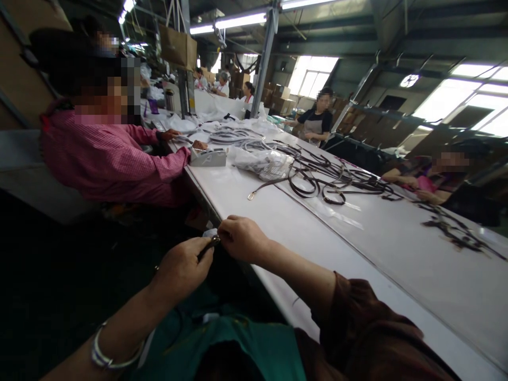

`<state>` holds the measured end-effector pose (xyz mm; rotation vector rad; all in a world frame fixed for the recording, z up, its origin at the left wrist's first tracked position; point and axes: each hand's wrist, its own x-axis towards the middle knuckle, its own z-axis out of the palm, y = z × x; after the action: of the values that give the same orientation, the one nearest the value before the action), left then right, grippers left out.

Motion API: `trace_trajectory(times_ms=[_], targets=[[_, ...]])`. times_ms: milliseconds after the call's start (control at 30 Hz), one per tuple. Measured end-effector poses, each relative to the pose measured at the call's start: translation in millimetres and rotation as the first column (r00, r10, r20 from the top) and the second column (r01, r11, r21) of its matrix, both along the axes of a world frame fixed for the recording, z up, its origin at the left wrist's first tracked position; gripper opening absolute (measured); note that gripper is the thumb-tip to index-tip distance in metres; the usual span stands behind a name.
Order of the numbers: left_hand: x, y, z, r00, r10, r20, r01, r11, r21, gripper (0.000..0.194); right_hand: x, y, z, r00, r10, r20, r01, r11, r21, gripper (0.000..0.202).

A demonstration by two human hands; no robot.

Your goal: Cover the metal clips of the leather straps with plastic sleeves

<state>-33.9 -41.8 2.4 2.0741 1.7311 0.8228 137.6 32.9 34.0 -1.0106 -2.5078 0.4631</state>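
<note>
My left hand point(180, 267) is closed around a dark strap with a shiny metal end point(215, 241), which looks like the buckle end of a belt. My right hand point(243, 238) meets it from the other side, its fingers pinched together right at the metal end. Whatever lies between those right fingertips is hidden. A small whitish piece point(209, 232) shows just behind the metal end. Both hands are in front of the table's near edge, above the green apron point(254, 338) on my lap.
Dark belts point(305, 182) lie tangled along the white table point(317, 243), beside a clear plastic bag point(265, 163) and a grey box-like device point(208, 157). A co-worker in a pink checked shirt point(115, 159) sits close at left. Other people work across the table.
</note>
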Motion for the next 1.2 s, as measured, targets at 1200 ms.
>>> trace_trajectory(times_ms=[1200], targets=[[2, 8, -3.7, 0.936, 0.079, 0.344, -0.014, 0.983, -0.186, 0.029, -3, -15, -47.2, 0.934, 0.120, -0.335, -0.071, 0.986, 0.153, 0.013]])
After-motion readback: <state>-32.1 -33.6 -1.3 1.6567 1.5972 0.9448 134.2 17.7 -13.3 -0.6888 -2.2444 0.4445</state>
